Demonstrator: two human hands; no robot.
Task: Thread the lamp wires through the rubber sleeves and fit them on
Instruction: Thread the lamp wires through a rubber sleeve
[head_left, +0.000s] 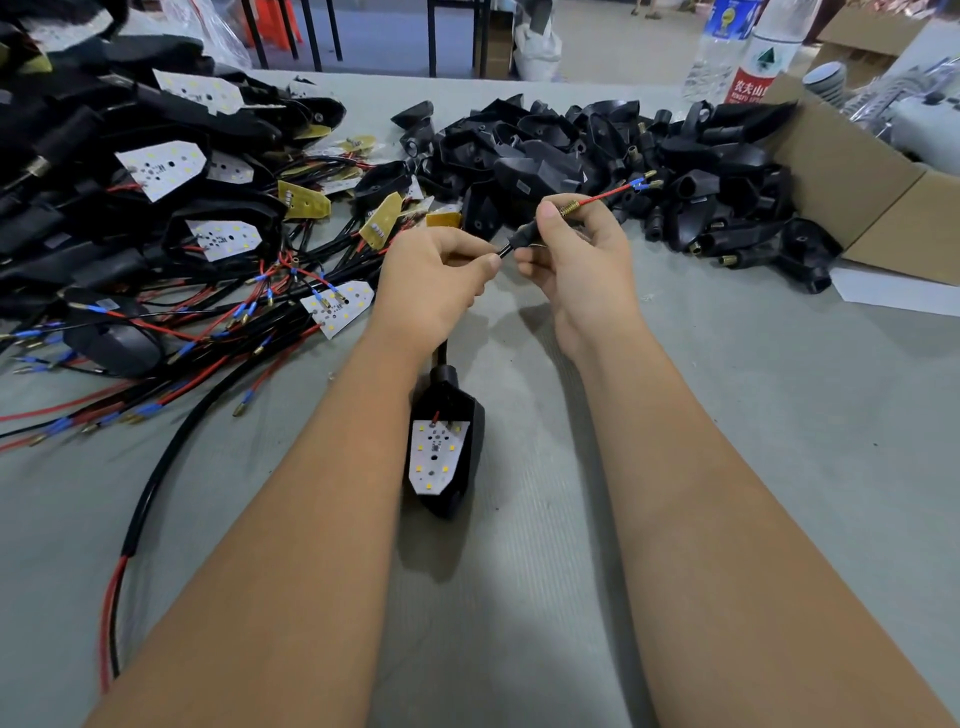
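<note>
Holding one lamp lead between both hands above the table (727, 467), we list the item and its hazards.

- Left hand (436, 280): grip closed, pinching the black sheathed cable (503, 253) just left of the sleeve.
- Right hand (576, 249): grip closed round the black rubber sleeve (524, 236), thumb at its brass spring end (569, 209).
- Red wire (608, 195): already out of the sleeve towards 2 o'clock, blue-collared terminals (644, 182) at its tip.
- LED lamp head (444, 447): lying at 6 o'clock of the hands, tethered by the cable.

Risks, in our judgement: a hard tug could drag the lamp head across the table or strain its solder joints; the terminals could snag in the pile of rubber sleeves (597, 150) at 12 o'clock; the sleeve could seat short or skewed.
</note>
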